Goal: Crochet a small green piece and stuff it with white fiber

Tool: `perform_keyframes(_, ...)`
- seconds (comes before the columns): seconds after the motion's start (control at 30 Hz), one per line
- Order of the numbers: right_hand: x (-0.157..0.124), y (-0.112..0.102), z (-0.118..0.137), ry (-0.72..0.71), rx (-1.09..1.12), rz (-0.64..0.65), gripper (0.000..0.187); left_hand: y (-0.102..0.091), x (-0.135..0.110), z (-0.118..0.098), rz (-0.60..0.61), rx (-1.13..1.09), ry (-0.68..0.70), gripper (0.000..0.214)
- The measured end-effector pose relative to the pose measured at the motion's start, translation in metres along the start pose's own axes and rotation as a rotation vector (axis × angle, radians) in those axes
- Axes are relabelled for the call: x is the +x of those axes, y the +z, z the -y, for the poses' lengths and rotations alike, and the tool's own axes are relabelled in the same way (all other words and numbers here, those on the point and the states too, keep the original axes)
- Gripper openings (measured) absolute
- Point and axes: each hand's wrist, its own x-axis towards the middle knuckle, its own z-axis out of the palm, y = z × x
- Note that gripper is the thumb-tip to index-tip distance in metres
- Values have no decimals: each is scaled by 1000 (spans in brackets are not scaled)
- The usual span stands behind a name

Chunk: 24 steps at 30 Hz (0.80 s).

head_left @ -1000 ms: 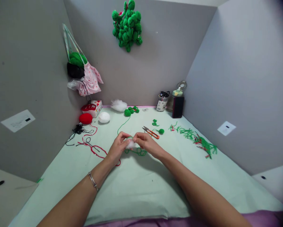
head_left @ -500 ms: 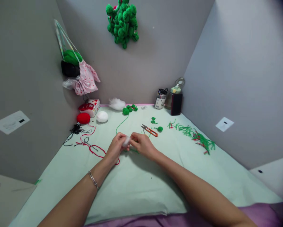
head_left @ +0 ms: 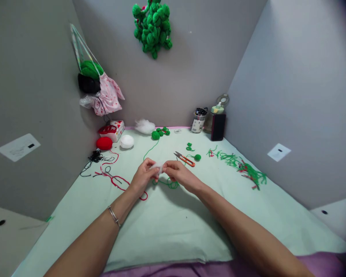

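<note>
A small tuft of white fibre stuffing point(head_left: 157, 167) is stretched between my two hands above the table. My left hand point(head_left: 145, 175) pinches its left side, and the fingers of my right hand point(head_left: 175, 172) are closed on its right edge. Under the hands lies a loose tangle of green yarn point(head_left: 173, 184), partly hidden by the right hand. Orange-handled thread snips point(head_left: 184, 159) rest just beyond my right hand, with a small green crocheted ball point(head_left: 197, 157) beside them. A larger heap of white stuffing point(head_left: 144, 126) sits at the back.
Red yarn point(head_left: 104, 143) and white yarn point(head_left: 127, 142) balls stand at the back left, near black yarn scraps point(head_left: 95, 156). Green yarn cuttings point(head_left: 248, 169) are spread on the right. A pen holder point(head_left: 198, 122) and a dark phone-like slab point(head_left: 218, 127) stand at the back right.
My right hand has moved slightly right, drawing the white stuffing wider between the hands. More of the green yarn tangle shows below. The whole view has shifted a little.
</note>
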Motion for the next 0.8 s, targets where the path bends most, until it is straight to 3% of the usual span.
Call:
perform_keyframes(0.1, -17, 29, 19, -43, 36, 120, 20, -6, 7, 0, -76, 20, -15, 37)
perform_keyframes(0.2, -34, 46, 38, -182, 93, 238, 17, -11, 7, -5, -111, 22, -28, 37)
perform_keyframes(0.33, -28, 30, 36, -64, 94, 101, 27, -7, 3, -9, -104, 13, -11, 36)
perform_keyframes(0.4, -16, 18, 23, -11, 4, -30, 33, -3, 2, -10, -102, 10, 1, 34)
perform_keyframes(0.53, 6, 7, -6, 25, -82, -175, 31, 0, 0, -10, -117, 11, 37, 35)
perform_keyframes(0.8, 22, 4, -33, 36, -126, -312, 28, 10, -11, -18, -19, 62, 141, 25)
